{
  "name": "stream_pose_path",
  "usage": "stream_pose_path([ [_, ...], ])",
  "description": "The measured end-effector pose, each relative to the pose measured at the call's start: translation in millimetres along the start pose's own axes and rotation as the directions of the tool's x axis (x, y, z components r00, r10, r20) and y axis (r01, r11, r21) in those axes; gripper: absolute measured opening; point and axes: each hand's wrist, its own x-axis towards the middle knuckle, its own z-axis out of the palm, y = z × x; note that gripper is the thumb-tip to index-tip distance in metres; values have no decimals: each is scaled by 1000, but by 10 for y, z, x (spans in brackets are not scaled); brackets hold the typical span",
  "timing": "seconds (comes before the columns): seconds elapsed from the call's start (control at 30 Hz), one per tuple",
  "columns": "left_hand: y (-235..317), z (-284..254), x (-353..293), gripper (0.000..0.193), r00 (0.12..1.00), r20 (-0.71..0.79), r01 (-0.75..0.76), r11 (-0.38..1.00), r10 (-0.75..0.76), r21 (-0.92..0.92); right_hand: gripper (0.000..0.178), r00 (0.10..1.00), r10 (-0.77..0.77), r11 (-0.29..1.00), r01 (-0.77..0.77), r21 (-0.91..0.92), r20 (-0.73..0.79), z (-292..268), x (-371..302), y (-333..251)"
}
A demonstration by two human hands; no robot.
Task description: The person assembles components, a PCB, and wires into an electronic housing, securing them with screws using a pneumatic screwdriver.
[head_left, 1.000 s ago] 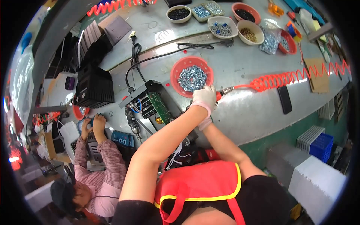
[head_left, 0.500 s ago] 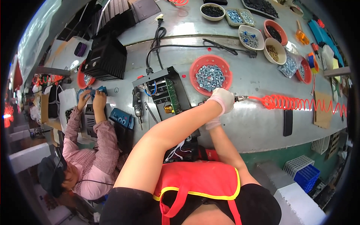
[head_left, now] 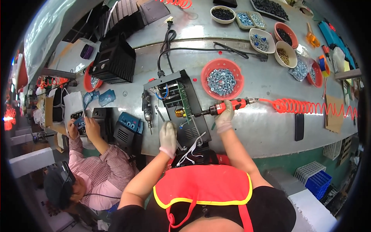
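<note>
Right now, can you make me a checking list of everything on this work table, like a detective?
Surface: grey bench, crowded.
Job's things: open black case with green circuit board; red screwdriver tip at the board.
Clutter: red screw dish, bowls of parts, black boxes.
Hands: right hand grips the screwdriver; left hand rests on the case edge.
Cables: orange coiled hose, black cord.
Surroundings: co-worker in pink shirt.

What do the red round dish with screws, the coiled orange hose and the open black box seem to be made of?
The red dish looks like matte moulded plastic: even colour, soft rim. The coiled hose looks like flexible, slightly glossy plastic tubing, since it keeps springy coils. The open black box is probably painted sheet metal: thin flat walls, dull black finish. The right hand and left hand wear pale gloves, apparently fabric.
</note>
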Motion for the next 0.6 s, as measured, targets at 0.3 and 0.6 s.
stream_pose_path([
  [0.3,-901,394,566,22,875,254,443,894,-413,-72,13,998,-11,1000,12,2,-62,98,-20,-48],
  [0.6,-1257,359,580,14,958,100,-285,859,268,426,12,1000,-22,1000,22,-14,-22,163,-147,-51],
])
